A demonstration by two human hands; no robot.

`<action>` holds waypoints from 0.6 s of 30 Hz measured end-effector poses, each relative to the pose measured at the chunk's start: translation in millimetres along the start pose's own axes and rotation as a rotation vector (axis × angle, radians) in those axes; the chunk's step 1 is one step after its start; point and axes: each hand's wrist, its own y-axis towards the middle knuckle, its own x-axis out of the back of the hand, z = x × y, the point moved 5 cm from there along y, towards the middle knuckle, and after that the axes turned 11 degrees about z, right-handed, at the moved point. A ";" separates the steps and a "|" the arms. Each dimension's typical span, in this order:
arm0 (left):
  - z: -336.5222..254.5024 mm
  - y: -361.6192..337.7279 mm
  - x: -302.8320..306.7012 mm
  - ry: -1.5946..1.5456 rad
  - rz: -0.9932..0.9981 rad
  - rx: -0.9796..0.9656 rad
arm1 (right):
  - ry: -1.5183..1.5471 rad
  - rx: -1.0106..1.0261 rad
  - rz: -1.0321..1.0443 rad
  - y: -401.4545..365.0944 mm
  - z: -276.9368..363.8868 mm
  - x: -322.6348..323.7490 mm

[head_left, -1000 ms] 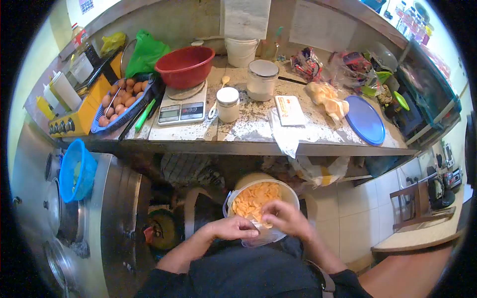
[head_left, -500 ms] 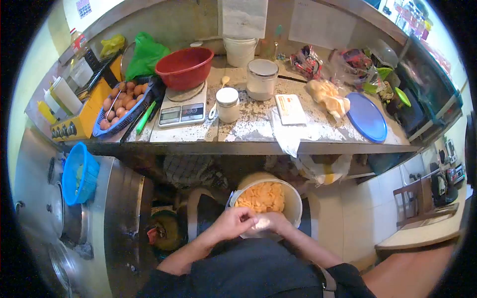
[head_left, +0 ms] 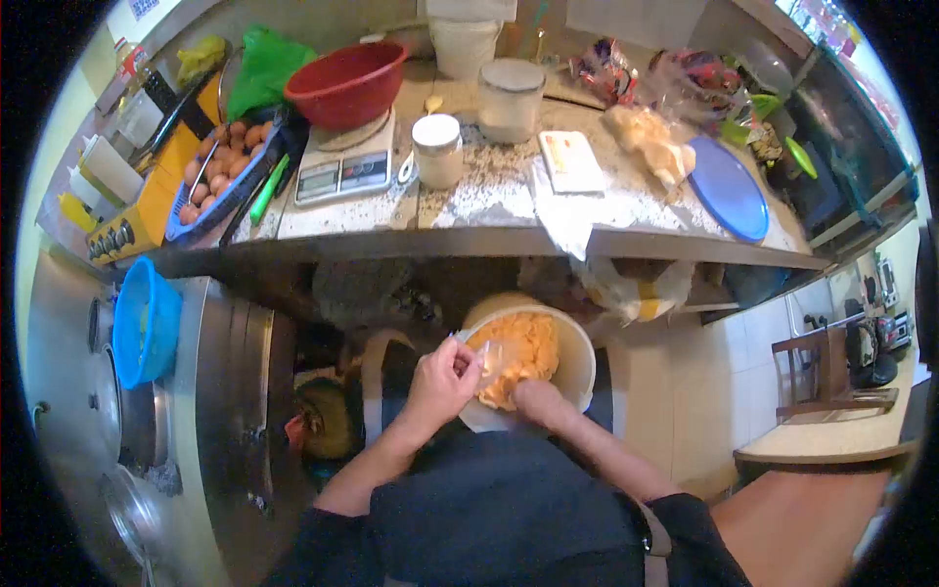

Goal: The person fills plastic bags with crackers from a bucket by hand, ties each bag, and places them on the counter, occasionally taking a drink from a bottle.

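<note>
A white bucket stands in front of my body, holding many orange-yellow pieces. My left hand is at the bucket's left rim, its thumb and fingers pinching a small clear plastic bag that hangs over the pieces. My right hand reaches down inside the bucket at its near side. Its fingertips are down among the pieces and hidden, so what they hold cannot be made out.
On the counter stand a red basin on a scale, a lidded jar, a white packet and a blue lid. Eggs fill a basket at left. A wooden chair is at right.
My right hand has moved away from my left and down into the bucket. My left hand has risen slightly, with the clear bag now showing. The whole view has tilted downward.
</note>
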 end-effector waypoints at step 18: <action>24.5 0.2 -33.2 -0.481 0.143 0.145 | 1.406 0.519 -0.543 -112.8 8.2 119.8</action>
